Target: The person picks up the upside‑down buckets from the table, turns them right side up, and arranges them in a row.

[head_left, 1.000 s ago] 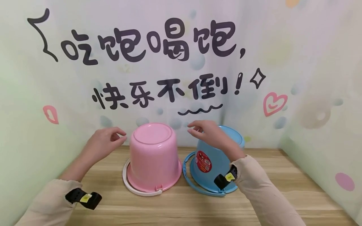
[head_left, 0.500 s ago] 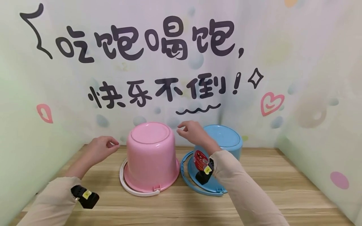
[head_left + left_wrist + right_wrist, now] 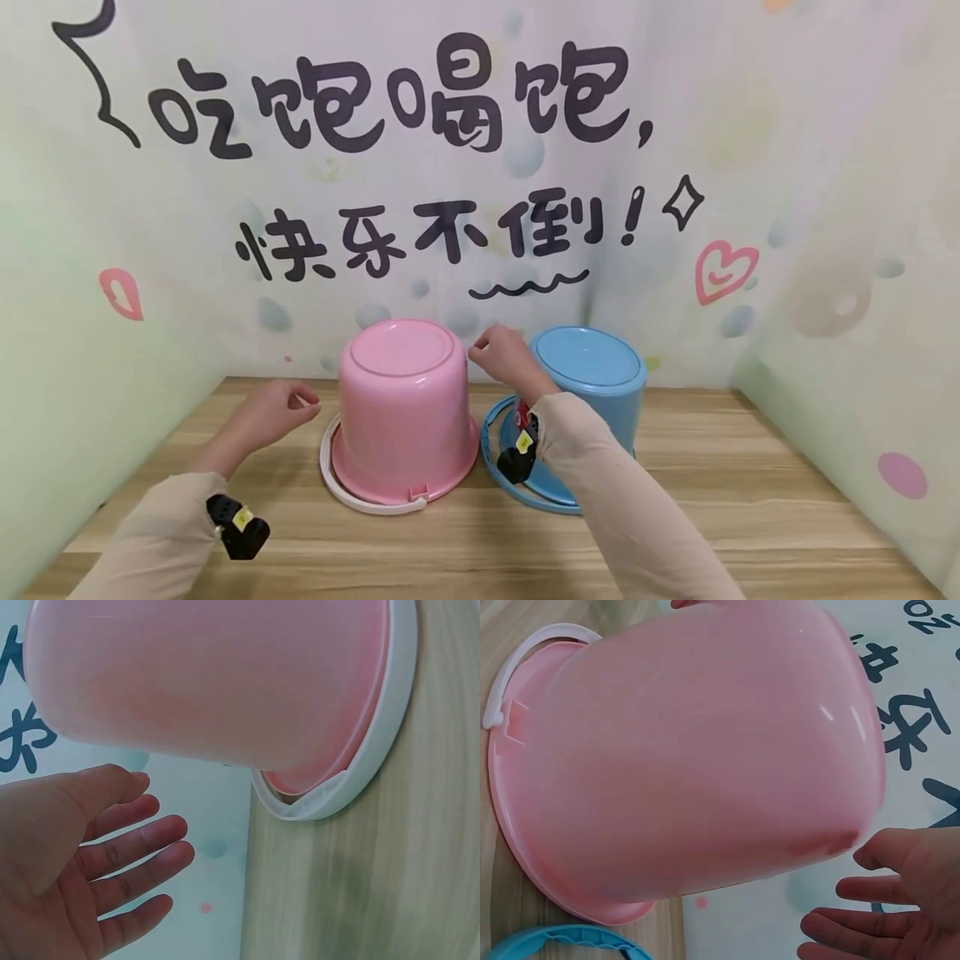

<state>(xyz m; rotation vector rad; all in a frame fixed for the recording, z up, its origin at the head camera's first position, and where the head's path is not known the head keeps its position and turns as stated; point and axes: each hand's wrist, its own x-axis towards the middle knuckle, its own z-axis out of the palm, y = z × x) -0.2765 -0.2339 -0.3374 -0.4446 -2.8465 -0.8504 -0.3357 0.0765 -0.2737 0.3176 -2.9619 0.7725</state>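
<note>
We find the pink bucket (image 3: pixel 405 417) upside down on the table (image 3: pixel 750 483), base uppermost, between the person's two hands. Its white handle (image 3: pixel 400 682) lies folded down around the rim, on the side toward the left hand and the front.

We record the left hand (image 3: pixel 273 412) beside the bucket, near its wall. In the left wrist view the fingers are loosely extended and spread, and a gap shows between them and the plastic; this hand grips nothing.

We record the right hand (image 3: pixel 506 358) on the bucket's opposite side, just beside the wall near the base. Its fingers are also loosely extended and hold nothing. The thumb comes very close to the pink surface; we cannot tell whether it touches.

We note the blue bucket (image 3: pixel 600 400), also inverted, to the right of the pink one. Its blue handle (image 3: pixel 570 934) lies around its rim, toward the pink bucket. The right forearm crosses in front and partly covers a red label (image 3: pixel 521 414).

We observe beige sleeves (image 3: pixel 630 492) and a black camera (image 3: pixel 246 537) at each wrist. The wall (image 3: pixel 795 125) behind carries large dark lettering and a pink heart (image 3: pixel 722 275).
</note>
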